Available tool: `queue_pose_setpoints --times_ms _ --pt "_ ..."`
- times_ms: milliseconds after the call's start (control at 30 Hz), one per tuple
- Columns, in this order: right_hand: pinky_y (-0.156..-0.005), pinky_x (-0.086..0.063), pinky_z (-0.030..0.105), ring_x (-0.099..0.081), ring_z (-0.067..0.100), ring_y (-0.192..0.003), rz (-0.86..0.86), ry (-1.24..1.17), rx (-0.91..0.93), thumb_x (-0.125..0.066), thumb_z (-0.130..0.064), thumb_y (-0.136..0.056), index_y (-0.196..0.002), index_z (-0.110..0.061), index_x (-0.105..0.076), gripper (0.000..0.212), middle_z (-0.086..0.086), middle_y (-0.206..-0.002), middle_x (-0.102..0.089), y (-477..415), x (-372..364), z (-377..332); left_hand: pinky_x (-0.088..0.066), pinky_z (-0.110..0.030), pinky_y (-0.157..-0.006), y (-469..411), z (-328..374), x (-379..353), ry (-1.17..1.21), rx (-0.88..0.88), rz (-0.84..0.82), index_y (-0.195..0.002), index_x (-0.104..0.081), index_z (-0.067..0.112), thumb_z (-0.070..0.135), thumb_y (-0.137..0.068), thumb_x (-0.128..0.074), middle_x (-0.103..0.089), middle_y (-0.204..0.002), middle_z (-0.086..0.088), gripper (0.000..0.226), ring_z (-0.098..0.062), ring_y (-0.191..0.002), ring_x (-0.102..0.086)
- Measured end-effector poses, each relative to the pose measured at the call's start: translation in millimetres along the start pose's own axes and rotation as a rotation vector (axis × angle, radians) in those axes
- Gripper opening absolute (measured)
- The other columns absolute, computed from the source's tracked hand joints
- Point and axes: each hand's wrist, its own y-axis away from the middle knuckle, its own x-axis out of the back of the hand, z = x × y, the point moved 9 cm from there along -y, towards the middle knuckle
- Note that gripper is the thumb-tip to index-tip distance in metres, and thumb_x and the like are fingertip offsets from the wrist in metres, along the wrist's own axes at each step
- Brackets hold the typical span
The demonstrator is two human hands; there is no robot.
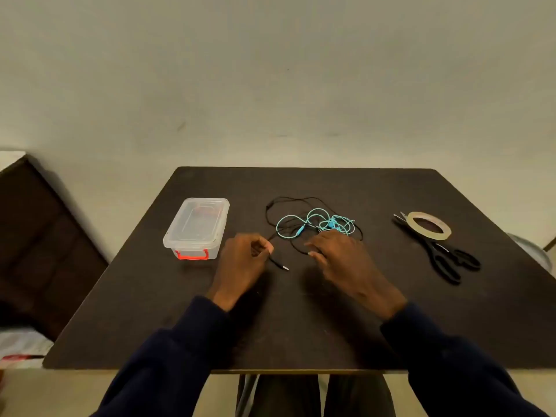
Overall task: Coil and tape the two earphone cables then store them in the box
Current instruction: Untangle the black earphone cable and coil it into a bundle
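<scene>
Pinches black cable [288,198] just behind plug [284,267] with left hand [243,260]. Holds right hand [340,260], fingers spread, over loops. Runs far-right from pinch, under cyan cable [332,224], nearer right hand.

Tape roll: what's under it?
The black scissors: the tape roll sits on their blades, tips poking out at its far side, handles toward the person. The blade stretch beneath the roll is covered.

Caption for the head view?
Left hand pinches black cable near its plug; right hand at the tangle with the turquoise cable; box, tape, scissors alongside.
</scene>
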Motion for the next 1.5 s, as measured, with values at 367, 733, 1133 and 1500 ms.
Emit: queue_pose_setpoints --times_ms 367,733,1133,1500 --pt "-0.082 -0.050 0.036 -0.062 0.022 -0.104 0.016 -0.014 -0.014 -0.066 -0.024 -0.092 -0.117 -0.018 -0.068 0.026 0.001 -0.111 -0.069 -18.4 -6.3 12.2 -0.044 -0.023 -0.070 -25.0 -16.4 -13.6 -0.206 0.102 0.099 -0.096 -0.064 0.018 0.038 -0.092 -0.071 -0.062 -0.090 0.003 0.021 -0.011 -0.083 -0.057" --pt "-0.087 -0.050 0.036 -0.061 0.025 -0.110 0.040 -0.031 0.008 -0.068 -0.022 -0.091 -0.124 -0.014 -0.064 0.034 0.005 -0.118 -0.067 -33.4 -11.7 10.5 -0.049 -0.039 -0.090 -35.4 -13.5 -27.5 -0.375 0.100 0.004 -0.098 -0.064 0.008 0.023 -0.099 -0.057 -0.062 -0.109 -0.011 0.017 -0.025 -0.102 -0.057" --pt "-0.084 -0.051 0.040 -0.060 0.028 -0.110 0.042 -0.090 0.011 -0.066 -0.014 -0.090 -0.124 -0.013 -0.063 0.035 0.008 -0.119 -0.067 -44.3 -13.3 9.3 -0.049 -0.039 -0.090 -35.0 -10.8 -25.7 -0.404 0.099 -0.019 -0.100 -0.065 0.006 0.024 -0.101 -0.055 -0.063 -0.108 -0.012 0.020 -0.025 -0.102 -0.057" --pt "-0.085 -0.050 0.037 -0.057 0.017 -0.098 0.020 -0.396 0.066 -0.077 -0.013 -0.084 -0.103 -0.010 -0.076 0.020 0.005 -0.102 -0.064 -66.0 7.7 2.0 -0.057 -0.022 -0.076 -22.9 25.4 -3.7 0.891 0.235 -0.311 -0.117 -0.071 0.003 0.016 -0.086 -0.071 -0.074 -0.085 -0.005 0.033 -0.011 -0.076 -0.069"
